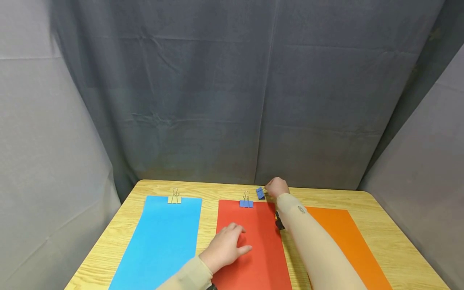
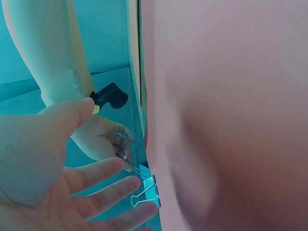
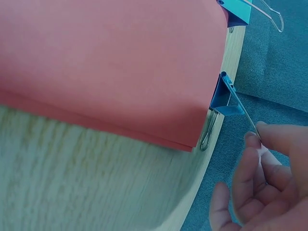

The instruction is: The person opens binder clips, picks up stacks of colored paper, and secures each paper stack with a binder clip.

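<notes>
At the far edge of the table, my right hand (image 1: 277, 187) pinches one wire handle of a blue binder clip (image 1: 260, 193) between thumb and fingertips. This clip is by the top right corner of a red sheet stack (image 1: 253, 241); whether it bites the paper, I cannot tell. Its other handle lies low by the wood in the right wrist view. A second blue binder clip (image 1: 246, 204) grips the red stack's top edge. My left hand (image 1: 225, 246) hovers over or lightly touches the red paper, fingers relaxed and thumb apart, holding nothing.
Left of the red stack lies blue paper (image 1: 163, 237) with a yellow binder clip (image 1: 175, 199) at its top. Orange paper (image 1: 337, 229) lies to the right, partly behind my right sleeve. A grey curtain (image 1: 217, 100) hangs behind the wooden table (image 1: 409, 241).
</notes>
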Demonstrator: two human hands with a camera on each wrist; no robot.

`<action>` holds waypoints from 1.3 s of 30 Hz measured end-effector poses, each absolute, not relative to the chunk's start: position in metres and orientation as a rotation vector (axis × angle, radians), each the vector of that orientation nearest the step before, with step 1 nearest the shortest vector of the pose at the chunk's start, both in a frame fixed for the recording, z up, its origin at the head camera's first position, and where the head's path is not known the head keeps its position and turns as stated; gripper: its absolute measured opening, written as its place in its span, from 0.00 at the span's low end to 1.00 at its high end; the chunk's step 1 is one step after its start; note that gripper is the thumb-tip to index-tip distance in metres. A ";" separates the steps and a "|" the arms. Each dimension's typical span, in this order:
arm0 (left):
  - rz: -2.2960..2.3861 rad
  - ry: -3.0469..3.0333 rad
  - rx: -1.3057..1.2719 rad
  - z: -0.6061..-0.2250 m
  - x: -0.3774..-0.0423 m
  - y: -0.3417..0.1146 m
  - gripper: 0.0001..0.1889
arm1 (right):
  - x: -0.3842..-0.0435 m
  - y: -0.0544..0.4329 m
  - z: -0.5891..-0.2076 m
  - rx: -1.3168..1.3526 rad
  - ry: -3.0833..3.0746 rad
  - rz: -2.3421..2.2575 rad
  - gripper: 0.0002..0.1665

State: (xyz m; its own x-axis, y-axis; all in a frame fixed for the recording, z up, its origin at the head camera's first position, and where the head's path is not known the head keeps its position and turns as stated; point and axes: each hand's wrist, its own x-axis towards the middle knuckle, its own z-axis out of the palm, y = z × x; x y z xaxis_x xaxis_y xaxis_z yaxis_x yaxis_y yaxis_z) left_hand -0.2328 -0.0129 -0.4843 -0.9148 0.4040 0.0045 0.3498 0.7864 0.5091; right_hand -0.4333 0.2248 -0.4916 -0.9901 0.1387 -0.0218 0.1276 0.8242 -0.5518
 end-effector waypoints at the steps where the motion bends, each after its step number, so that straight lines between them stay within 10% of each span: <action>1: 0.784 2.869 0.606 -0.485 -0.233 -0.013 0.27 | -0.433 0.225 -0.492 -0.213 -2.982 0.895 0.24; 39: 0.772 2.877 0.651 -0.481 -0.231 -0.013 0.26 | -0.412 0.223 -0.488 0.049 -2.916 0.649 0.07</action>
State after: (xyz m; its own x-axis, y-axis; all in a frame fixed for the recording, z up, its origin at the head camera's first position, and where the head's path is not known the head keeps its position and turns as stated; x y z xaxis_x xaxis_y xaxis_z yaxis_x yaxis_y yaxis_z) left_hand -0.2306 -0.0135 -0.4810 -0.9048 0.4254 0.0209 0.3787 0.7810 0.4967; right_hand -0.4122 0.2228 -0.4883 -0.9877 0.0015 0.1566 -0.0651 0.9056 -0.4191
